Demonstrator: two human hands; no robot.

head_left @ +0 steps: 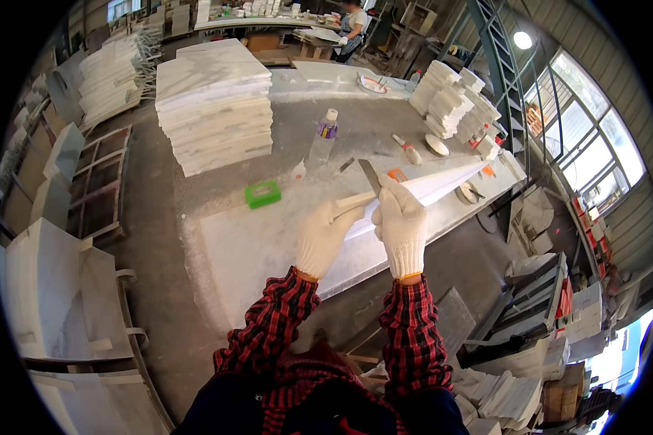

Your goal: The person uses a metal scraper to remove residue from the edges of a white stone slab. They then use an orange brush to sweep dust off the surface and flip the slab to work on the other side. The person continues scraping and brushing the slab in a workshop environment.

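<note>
Both my hands wear white knitted gloves and meet above a pale stone slab (254, 243) on the workbench. My left hand (323, 235) is closed around a short, pale, stick-like piece (353, 201), which points toward the other hand. In my right hand (401, 221) is a flat grey scraper-like blade (370, 176), its free end sticking out up and to the left. The fingers hide where blade and stick meet. A long white stone strip (446, 183) runs beneath both hands and out to the right.
A tall stack of white slabs (214, 109) stands at the back left, near a green box (263, 193) and a clear bottle (323, 138). Smaller stone pieces (450, 98) are piled at the back right. Beyond, a person (352, 30) stands at another bench.
</note>
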